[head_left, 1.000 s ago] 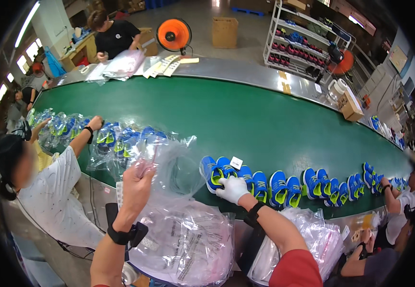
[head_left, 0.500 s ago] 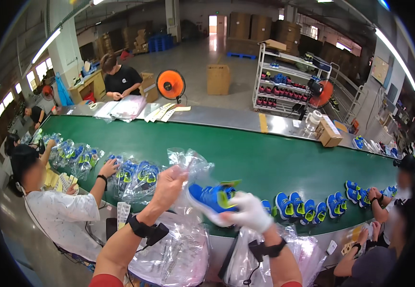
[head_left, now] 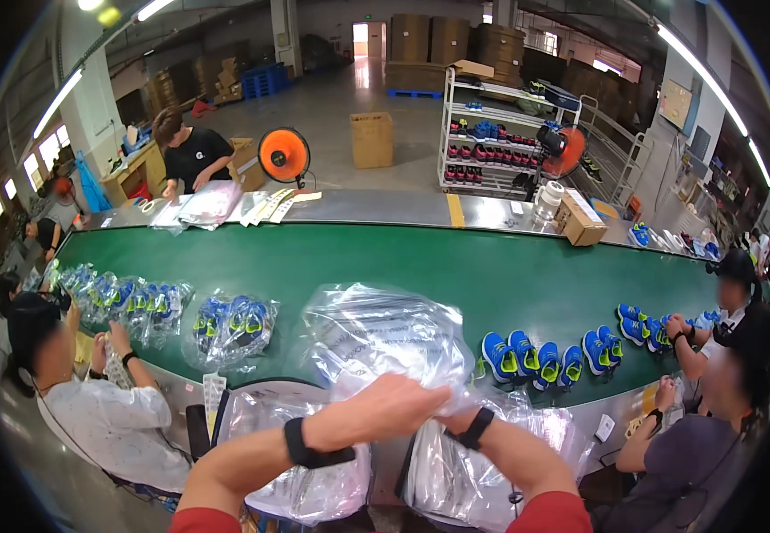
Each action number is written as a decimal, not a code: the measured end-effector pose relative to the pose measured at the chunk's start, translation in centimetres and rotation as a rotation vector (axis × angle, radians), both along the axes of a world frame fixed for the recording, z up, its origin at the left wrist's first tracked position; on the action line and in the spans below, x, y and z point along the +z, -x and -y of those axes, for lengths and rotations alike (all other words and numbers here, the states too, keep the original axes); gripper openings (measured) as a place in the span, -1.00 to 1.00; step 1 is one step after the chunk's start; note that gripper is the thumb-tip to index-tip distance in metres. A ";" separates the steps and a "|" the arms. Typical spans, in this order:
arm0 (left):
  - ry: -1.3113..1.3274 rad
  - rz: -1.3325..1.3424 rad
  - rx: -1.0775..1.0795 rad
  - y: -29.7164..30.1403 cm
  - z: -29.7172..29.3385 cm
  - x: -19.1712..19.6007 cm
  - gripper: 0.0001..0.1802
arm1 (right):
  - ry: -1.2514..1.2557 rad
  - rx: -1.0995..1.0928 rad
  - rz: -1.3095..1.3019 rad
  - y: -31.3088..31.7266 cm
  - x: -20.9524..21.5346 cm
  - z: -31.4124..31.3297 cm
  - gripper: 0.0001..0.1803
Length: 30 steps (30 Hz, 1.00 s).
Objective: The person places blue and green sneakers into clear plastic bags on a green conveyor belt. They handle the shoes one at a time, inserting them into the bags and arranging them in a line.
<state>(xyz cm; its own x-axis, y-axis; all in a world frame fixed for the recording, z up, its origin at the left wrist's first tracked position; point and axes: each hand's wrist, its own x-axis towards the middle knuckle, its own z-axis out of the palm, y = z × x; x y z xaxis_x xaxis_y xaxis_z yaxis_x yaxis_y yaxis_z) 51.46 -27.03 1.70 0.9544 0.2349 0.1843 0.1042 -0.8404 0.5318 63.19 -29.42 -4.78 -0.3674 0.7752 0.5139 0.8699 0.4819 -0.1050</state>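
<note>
A clear plastic bag (head_left: 385,329) with dark print is spread out over the near edge of the green belt. My bare left hand (head_left: 383,410) is closed at the bag's near end, its fingers pinching the film. My right hand (head_left: 454,407) is crossed close behind the left one; its fingers are hidden by the left hand and the bag. No shoe shows clearly in or around this bag. To its left lie blue and lime shoes in a clear bag (head_left: 234,329). Unbagged blue shoes (head_left: 527,354) stand in pairs to the right.
Stacks of clear bags (head_left: 305,471) lie in front of me below the green conveyor belt (head_left: 385,253). Co-workers sit to the left (head_left: 105,409) and right (head_left: 696,444); another person (head_left: 194,155) stands across the belt. Farther left are several more bagged shoes (head_left: 123,298).
The blue shoe from my gloved right hand is out of sight. The crumpled bag is now spread wide, and my hands have come together. The left co-worker's hand has drawn back from the bagged shoes.
</note>
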 end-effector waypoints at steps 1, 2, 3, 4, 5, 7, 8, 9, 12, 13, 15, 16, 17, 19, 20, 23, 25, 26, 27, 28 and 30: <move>0.014 0.136 0.033 2.6 -0.4 -1.7 -0.83 | -0.072 -0.016 -0.103 0.3 -0.9 -0.7 -0.78; 0.092 0.141 0.177 4.9 -1.3 -1.8 -0.82 | -0.123 -0.056 -0.205 0.5 -1.6 -0.6 -0.77; 0.151 0.147 0.318 7.2 -3.0 -1.4 -0.81 | 0.165 -0.209 -0.150 0.8 -1.3 -0.8 -0.73; 0.213 0.153 0.446 8.2 -4.1 -1.2 -0.80 | 0.075 -0.223 -0.100 1.5 -1.2 -1.2 -0.77; 0.196 0.163 0.400 8.1 -4.0 -1.6 -0.80 | -0.015 -0.239 -0.048 2.4 -1.1 -1.8 -0.79; 0.195 0.183 0.316 8.1 -1.2 -4.6 -0.81 | 0.470 -0.417 -0.283 4.3 0.0 -3.5 -0.77; 0.166 0.109 0.320 7.8 -0.3 -5.7 -0.80 | 0.487 -0.419 -0.357 5.5 -1.1 -4.1 -0.77; 0.208 0.158 0.323 8.4 -0.5 -5.9 -0.84 | 0.476 -0.381 -0.406 6.8 -2.3 -5.3 -0.76; 0.364 0.237 0.468 9.8 -4.0 -4.2 -0.89 | 0.505 -0.294 -0.458 10.5 -4.5 -9.9 -0.75; 0.515 0.209 0.493 10.3 -4.9 -2.7 -0.88 | 0.535 -0.266 -0.456 11.9 -5.2 -11.6 -0.75; 0.372 0.297 0.498 12.1 -7.7 -2.7 -0.84 | 0.598 -0.200 -0.397 15.0 -5.7 -14.6 -0.74; 0.346 0.307 0.586 12.9 -9.6 -3.5 -0.85 | 0.627 -0.183 -0.337 15.7 -5.7 -15.4 -0.74; 0.326 0.315 0.681 13.6 -11.1 -4.5 -0.85 | 0.663 -0.165 -0.261 16.0 -5.8 -15.8 -0.74; 0.577 0.284 0.771 15.1 -12.0 -4.1 -0.81 | 0.735 -0.078 -0.230 14.9 -5.8 -14.8 -0.73; 0.703 0.284 0.817 15.9 -12.2 -3.9 -0.78 | 0.862 -0.077 -0.455 13.4 -4.3 -13.3 -0.67; 1.219 0.557 0.770 15.3 -11.9 -6.0 -0.81 | 0.961 0.027 -1.503 10.5 -3.9 -9.9 -0.52; 1.276 0.624 0.755 12.1 -10.3 -7.2 -0.79 | 0.920 0.202 -1.044 9.5 -3.3 -8.0 -0.59; 1.292 0.651 0.748 11.3 -9.8 -7.2 -0.78 | 0.911 0.159 -1.123 8.7 -2.6 -7.0 -0.62; 1.246 0.661 0.781 11.9 -9.5 -6.5 -0.79 | 0.900 0.129 -1.190 7.9 -1.4 -6.0 -0.63; 1.218 0.660 0.799 12.2 -9.5 -6.3 -0.79 | 0.885 0.074 -1.261 6.5 -0.9 -4.8 -0.64; 1.036 0.624 0.794 11.9 -8.9 -5.7 -0.79 | 0.450 -0.173 -1.144 2.3 -4.2 -2.6 -0.74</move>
<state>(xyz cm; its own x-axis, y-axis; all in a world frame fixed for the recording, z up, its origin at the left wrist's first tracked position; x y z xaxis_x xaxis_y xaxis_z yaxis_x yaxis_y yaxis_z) 39.56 -18.16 -4.01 0.3403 0.9381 -0.0645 -0.1213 0.1118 0.9863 60.92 -26.77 -8.93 0.2409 0.9593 0.1475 0.2185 0.0945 -0.9713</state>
